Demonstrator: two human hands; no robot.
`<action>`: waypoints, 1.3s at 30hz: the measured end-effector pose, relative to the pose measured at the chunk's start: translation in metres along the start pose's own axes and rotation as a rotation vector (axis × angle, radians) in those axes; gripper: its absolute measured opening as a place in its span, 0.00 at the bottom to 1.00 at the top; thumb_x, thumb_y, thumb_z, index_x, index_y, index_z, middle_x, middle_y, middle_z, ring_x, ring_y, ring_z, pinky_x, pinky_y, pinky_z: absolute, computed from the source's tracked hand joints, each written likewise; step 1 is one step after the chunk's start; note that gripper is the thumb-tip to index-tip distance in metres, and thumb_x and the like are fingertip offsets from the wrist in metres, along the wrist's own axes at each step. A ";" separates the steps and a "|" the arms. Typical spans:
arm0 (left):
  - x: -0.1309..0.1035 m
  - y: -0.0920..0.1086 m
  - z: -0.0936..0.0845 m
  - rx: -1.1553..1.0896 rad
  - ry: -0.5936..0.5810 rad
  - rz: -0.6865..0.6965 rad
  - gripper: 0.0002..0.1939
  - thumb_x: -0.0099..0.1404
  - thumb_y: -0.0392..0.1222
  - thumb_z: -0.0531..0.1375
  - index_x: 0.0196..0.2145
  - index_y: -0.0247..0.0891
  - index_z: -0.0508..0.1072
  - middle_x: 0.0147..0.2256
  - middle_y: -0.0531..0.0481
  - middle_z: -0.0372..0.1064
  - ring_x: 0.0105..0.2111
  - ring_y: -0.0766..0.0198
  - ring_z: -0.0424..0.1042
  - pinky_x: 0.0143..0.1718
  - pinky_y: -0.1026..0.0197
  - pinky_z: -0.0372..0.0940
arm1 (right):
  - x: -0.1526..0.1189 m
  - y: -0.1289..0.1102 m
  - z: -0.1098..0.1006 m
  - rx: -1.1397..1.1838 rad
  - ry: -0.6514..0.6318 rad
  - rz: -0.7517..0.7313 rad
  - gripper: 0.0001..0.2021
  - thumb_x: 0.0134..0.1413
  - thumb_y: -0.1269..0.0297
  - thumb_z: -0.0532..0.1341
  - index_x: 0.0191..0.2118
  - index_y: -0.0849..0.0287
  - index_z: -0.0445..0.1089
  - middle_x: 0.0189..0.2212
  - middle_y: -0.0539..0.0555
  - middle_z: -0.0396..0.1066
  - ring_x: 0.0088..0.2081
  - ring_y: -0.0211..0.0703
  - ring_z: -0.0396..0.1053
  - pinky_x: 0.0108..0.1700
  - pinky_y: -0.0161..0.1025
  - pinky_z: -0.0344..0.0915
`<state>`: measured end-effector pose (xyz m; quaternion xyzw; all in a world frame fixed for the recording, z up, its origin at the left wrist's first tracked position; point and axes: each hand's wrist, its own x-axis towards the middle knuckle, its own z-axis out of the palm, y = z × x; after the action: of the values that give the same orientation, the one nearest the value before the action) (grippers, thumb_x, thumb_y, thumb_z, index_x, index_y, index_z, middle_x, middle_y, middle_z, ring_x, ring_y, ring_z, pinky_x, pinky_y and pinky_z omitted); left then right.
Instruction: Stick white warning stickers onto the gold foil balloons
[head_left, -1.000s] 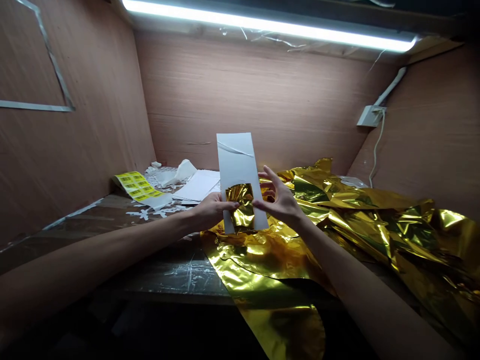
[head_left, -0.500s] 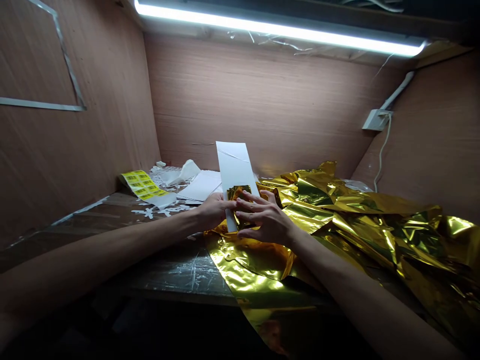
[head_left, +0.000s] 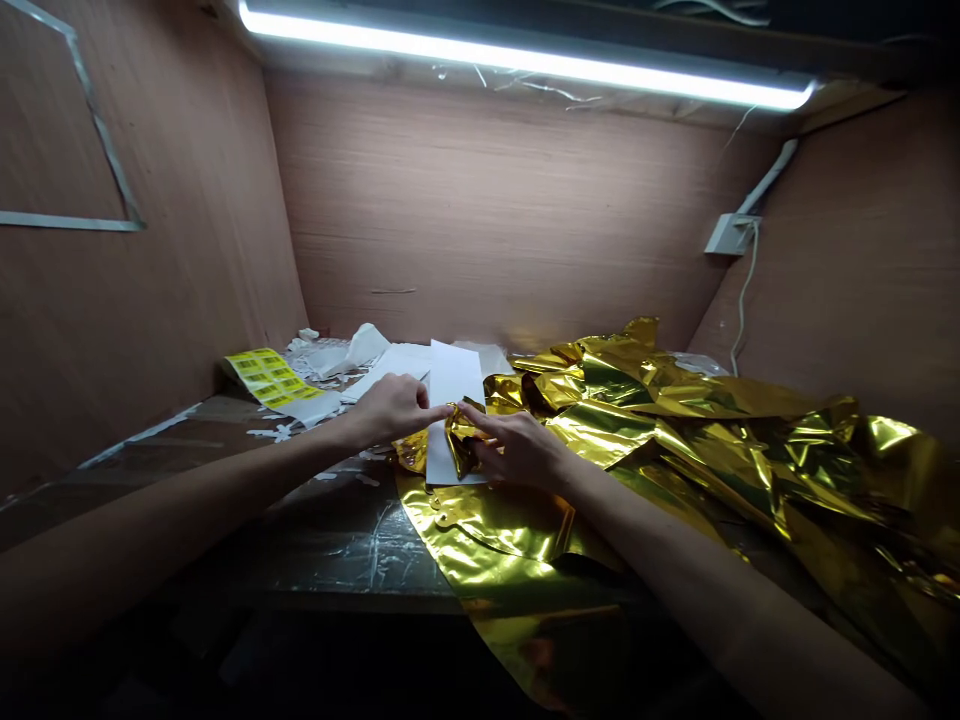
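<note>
L hand (head_left: 394,408) & R hand (head_left: 525,448) meet at a small crumpled gold foil piece (head_left: 460,440) in front of the lower part of a narrow white rectangular card (head_left: 456,372). L grip: fingers curled in, thumb stuck out twd the R w/ its tip at the foil piece's top L edge; can't tell if it pinches anything. R grip: forefinger stretched L, tip at the foil's top edge close to the L thumb tip, other fingers bent lower down by the foil's R side; can't tell if foil is pinched btwn them. Card's top sticks up past both hands, its bottom edge shows below the foil.

Big crumpled sheets of shiny gold foil (head_left: 720,400) cover the R side of the dark scuffed table (head_left: 352,545), w/ one part running under the R forearm & hanging over the front edge. L of the card, partly behind the L hand: flat white paper sheets (head_left: 386,368). Further L, a sheet of yellow labels w/ dark print (head_left: 270,378), plus white paper scraps (head_left: 276,433) around it. Pinkish-brown wood panels (head_left: 480,210) at back & both sides, long white tube light (head_left: 525,62) above, white socket box (head_left: 729,235) w/ cord on the R panel
</note>
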<state>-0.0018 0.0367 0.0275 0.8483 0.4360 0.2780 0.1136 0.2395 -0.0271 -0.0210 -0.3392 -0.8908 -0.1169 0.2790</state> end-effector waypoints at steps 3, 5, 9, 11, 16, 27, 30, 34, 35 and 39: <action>-0.002 0.003 0.000 0.176 0.110 0.222 0.13 0.61 0.49 0.65 0.27 0.36 0.77 0.25 0.49 0.72 0.24 0.63 0.66 0.29 0.61 0.56 | 0.002 -0.001 -0.001 0.062 0.095 0.031 0.45 0.50 0.79 0.57 0.74 0.51 0.48 0.54 0.57 0.76 0.43 0.46 0.76 0.46 0.42 0.73; -0.003 0.004 0.007 0.125 0.068 0.350 0.07 0.61 0.41 0.63 0.30 0.36 0.78 0.29 0.47 0.74 0.28 0.63 0.69 0.33 0.60 0.61 | 0.005 -0.003 -0.003 0.100 0.166 0.128 0.46 0.48 0.80 0.57 0.74 0.48 0.51 0.57 0.57 0.72 0.48 0.47 0.74 0.52 0.44 0.72; -0.004 0.001 0.028 0.044 -0.031 0.419 0.09 0.61 0.39 0.61 0.39 0.38 0.80 0.42 0.45 0.76 0.40 0.57 0.75 0.46 0.58 0.67 | 0.008 -0.001 -0.008 0.127 0.197 0.374 0.34 0.50 0.78 0.59 0.63 0.48 0.71 0.51 0.56 0.71 0.48 0.47 0.72 0.56 0.46 0.70; -0.005 -0.002 0.036 0.009 -0.034 0.415 0.20 0.61 0.39 0.62 0.52 0.38 0.77 0.51 0.41 0.73 0.50 0.52 0.73 0.55 0.54 0.66 | 0.008 0.003 -0.008 0.148 0.158 0.412 0.23 0.51 0.77 0.60 0.49 0.48 0.82 0.47 0.55 0.74 0.47 0.46 0.73 0.55 0.45 0.70; -0.003 -0.008 0.044 -0.029 -0.041 0.440 0.45 0.53 0.28 0.60 0.69 0.45 0.61 0.69 0.43 0.55 0.64 0.46 0.58 0.66 0.45 0.55 | 0.005 0.013 -0.007 0.136 0.122 0.452 0.12 0.50 0.72 0.65 0.36 0.51 0.85 0.36 0.53 0.77 0.38 0.44 0.74 0.48 0.43 0.73; 0.005 -0.007 0.024 0.154 0.124 0.613 0.10 0.54 0.28 0.58 0.31 0.39 0.74 0.35 0.46 0.75 0.45 0.52 0.69 0.51 0.49 0.59 | -0.001 0.015 -0.008 -0.095 -0.034 0.189 0.14 0.54 0.74 0.62 0.43 0.55 0.81 0.42 0.56 0.80 0.43 0.48 0.77 0.49 0.43 0.71; 0.003 -0.014 0.005 0.179 0.250 0.679 0.09 0.55 0.28 0.58 0.28 0.41 0.72 0.30 0.49 0.74 0.43 0.54 0.68 0.51 0.51 0.57 | 0.001 0.013 -0.012 -0.142 0.036 0.325 0.18 0.57 0.74 0.58 0.49 0.56 0.79 0.37 0.55 0.81 0.35 0.47 0.77 0.44 0.42 0.71; 0.005 -0.030 -0.009 0.182 0.334 0.725 0.07 0.57 0.30 0.60 0.25 0.41 0.72 0.26 0.50 0.74 0.41 0.55 0.68 0.50 0.52 0.57 | -0.001 0.023 -0.020 -0.044 0.277 0.664 0.19 0.49 0.71 0.61 0.49 0.59 0.76 0.30 0.54 0.79 0.30 0.46 0.74 0.36 0.40 0.71; 0.006 -0.033 -0.010 0.173 0.309 0.727 0.06 0.57 0.32 0.61 0.26 0.42 0.74 0.27 0.50 0.74 0.41 0.55 0.68 0.49 0.52 0.57 | -0.002 0.028 -0.021 0.047 0.340 0.779 0.19 0.46 0.69 0.63 0.47 0.59 0.76 0.30 0.54 0.78 0.28 0.45 0.73 0.32 0.39 0.71; 0.011 -0.040 -0.006 0.124 0.070 0.761 0.03 0.56 0.38 0.65 0.30 0.42 0.80 0.28 0.47 0.75 0.38 0.56 0.70 0.45 0.55 0.61 | -0.010 0.054 -0.020 0.369 0.456 1.079 0.16 0.41 0.65 0.66 0.40 0.61 0.75 0.28 0.57 0.78 0.23 0.46 0.73 0.22 0.39 0.70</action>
<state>-0.0264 0.0691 0.0190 0.9448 0.1098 0.3020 -0.0642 0.2894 -0.0004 -0.0095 -0.6549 -0.5169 0.1274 0.5364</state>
